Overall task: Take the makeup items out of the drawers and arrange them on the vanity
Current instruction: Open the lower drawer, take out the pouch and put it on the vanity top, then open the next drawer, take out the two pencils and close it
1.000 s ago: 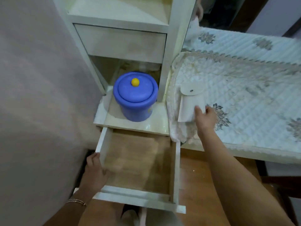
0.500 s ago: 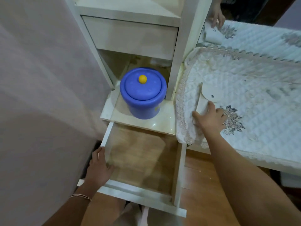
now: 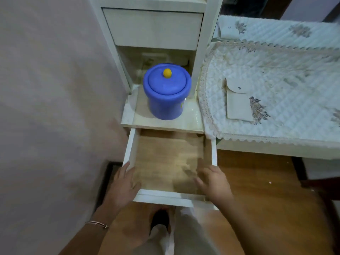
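The lower drawer (image 3: 165,197) of the white vanity unit is pulled out, and I see only its bare wooden bottom. My left hand (image 3: 123,186) grips the drawer's front left corner, thumb inside, fingers along the side wall. My right hand (image 3: 215,183) lies blurred over the front right corner, fingers spread into the drawer and holding nothing. A cream snap-flap pouch (image 3: 238,105) rests flat on the quilted cover (image 3: 276,70) of the vanity top, to the right.
A blue lidded container (image 3: 166,94) with a yellow knob stands on the shelf right behind the open drawer. Above it is a closed white drawer (image 3: 152,28). A plain wall runs along the left. Wooden floor (image 3: 257,181) lies under the vanity.
My right hand has let go of the pouch on the quilted cover and come down to the drawer's front right corner. My left hand has stayed on the drawer's left corner.
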`<state>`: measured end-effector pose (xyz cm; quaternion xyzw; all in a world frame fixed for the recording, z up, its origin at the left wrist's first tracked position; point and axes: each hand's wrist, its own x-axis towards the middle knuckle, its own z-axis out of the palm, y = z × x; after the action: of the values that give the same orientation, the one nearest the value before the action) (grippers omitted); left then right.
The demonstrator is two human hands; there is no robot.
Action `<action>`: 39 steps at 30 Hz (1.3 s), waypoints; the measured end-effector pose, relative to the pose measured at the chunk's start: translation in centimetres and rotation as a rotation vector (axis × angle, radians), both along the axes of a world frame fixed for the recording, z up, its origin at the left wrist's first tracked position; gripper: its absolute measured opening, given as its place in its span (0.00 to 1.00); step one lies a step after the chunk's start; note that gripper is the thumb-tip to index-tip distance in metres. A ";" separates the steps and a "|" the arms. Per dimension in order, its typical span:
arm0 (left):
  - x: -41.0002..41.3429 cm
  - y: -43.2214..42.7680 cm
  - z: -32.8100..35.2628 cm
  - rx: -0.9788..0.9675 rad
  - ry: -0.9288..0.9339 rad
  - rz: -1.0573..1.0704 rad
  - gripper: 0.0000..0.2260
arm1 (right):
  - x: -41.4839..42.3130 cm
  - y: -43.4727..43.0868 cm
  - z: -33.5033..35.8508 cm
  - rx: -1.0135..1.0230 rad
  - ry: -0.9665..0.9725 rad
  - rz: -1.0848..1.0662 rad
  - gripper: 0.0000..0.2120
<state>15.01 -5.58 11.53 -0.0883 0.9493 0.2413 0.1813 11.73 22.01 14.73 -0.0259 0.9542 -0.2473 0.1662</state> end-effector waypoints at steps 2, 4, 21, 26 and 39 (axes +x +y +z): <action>1.6 -0.8 0.0 0.052 0.008 -0.039 0.29 | 4.1 -0.8 -1.1 0.029 -0.027 -0.019 0.14; 3.0 -1.7 -0.5 0.094 0.006 -0.055 0.35 | 6.9 -1.0 -1.9 0.038 -0.041 -0.072 0.15; -2.0 -2.6 -1.9 0.043 0.180 -0.103 0.13 | 1.9 -1.6 -2.3 0.156 0.025 -0.131 0.19; -7.4 -2.3 -1.4 -0.175 0.306 -0.189 0.26 | -3.9 -0.9 -3.1 0.422 0.228 0.021 0.45; -15.7 -0.7 -1.8 -0.259 0.400 -0.019 0.25 | -12.6 -0.8 -4.0 0.407 0.384 -0.012 0.31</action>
<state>-0.72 -6.23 9.71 -0.0523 0.9901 0.1285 -0.0212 -0.83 21.18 10.70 -0.0328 0.9984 -0.0423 -0.0176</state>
